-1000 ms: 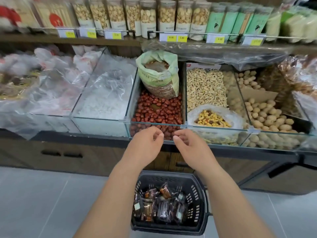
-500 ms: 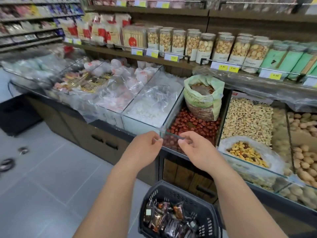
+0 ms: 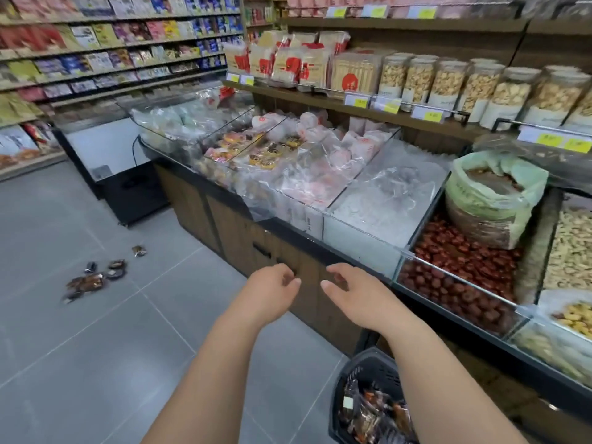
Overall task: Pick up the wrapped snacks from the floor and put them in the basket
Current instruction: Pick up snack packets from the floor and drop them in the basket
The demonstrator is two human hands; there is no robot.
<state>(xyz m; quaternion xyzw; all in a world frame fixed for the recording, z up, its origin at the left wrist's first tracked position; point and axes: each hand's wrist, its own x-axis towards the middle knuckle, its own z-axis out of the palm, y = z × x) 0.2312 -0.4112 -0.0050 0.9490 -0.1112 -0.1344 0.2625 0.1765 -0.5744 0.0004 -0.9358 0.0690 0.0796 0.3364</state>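
Your left hand point(image 3: 272, 288) and right hand point(image 3: 347, 291): two, empty, fingers loosely curled. Floor point(image 3: 96, 347): about six wrapped snacks point(image 3: 93, 278). One basket point(image 3: 368, 368). Labels unreadable.

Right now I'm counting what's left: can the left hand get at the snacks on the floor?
Probably not yet. The left hand is raised and empty, and the wrapped snacks lie well off to its left across bare floor; nothing blocks the way.
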